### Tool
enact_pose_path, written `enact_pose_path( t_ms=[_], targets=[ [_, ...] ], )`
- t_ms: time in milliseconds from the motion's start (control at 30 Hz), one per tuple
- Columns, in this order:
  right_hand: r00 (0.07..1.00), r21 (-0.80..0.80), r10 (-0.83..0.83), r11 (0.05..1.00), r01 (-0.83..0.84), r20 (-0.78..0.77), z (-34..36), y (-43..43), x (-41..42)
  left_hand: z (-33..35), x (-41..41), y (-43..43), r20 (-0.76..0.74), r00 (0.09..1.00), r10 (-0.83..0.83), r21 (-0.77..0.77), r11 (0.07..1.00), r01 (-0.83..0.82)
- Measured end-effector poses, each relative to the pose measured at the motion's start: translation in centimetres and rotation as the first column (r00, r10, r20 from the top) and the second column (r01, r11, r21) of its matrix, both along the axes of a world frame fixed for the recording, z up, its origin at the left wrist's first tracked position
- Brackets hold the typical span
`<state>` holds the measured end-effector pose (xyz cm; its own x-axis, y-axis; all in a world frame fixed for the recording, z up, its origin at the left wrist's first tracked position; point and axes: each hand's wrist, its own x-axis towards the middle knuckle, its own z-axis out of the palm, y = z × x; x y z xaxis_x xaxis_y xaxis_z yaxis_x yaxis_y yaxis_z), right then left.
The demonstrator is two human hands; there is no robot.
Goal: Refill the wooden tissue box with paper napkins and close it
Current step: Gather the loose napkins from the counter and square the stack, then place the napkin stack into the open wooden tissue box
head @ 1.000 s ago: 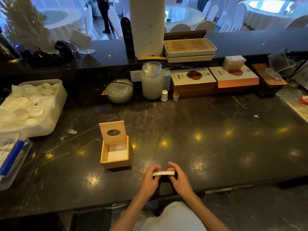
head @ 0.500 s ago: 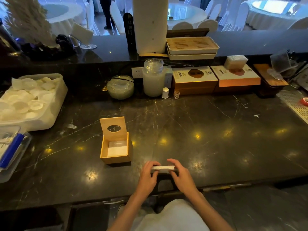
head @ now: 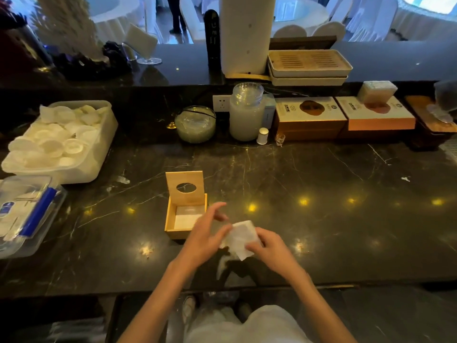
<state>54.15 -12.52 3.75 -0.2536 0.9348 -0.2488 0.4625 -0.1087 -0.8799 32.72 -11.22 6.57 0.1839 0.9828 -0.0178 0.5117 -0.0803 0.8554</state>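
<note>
- The counter [head: 321,194] was dark polished stone with pale veins, glossy.
- The tissue box [head: 186,220] was light wood, smooth and matt.
- The napkins [head: 241,237] were white paper, soft and matt.
- The jar [head: 246,112] was clear glass.

Left hand [head: 207,233] is motion-blurred and covers the wooden tissue box [head: 184,216]'s near right corner; napkin stack [head: 241,237] is smeared, maybe several sheets, count unreadable.
</note>
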Motion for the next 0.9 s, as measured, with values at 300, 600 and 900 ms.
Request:
enact_pose_path(
  t_ms=[300, 600, 900],
  targets=[
    [0.507, -0.71, -0.685, 0.68, 0.186, -0.523, -2.8, 0.3, -2.8, -6.1, -11.4, 4.3, 0.032, 0.856, 0.516, -0.515, 0.743, -0.428],
    [0.883, -0.453, -0.361, 0.868, 0.201, -0.3, 1.2, 6.7, -11.4, -5.9, -13.6, 5.2, 0.142, 0.902, 0.408, -0.675, 0.706, -0.213],
    [0.582, -0.293, 0.47, 0.879, -0.376, 0.664, 4.5, 14.9, -20.9, -6.7, -15.0, 6.4, 0.163, 0.913, 0.373, -0.71, 0.687, -0.154]
  ],
)
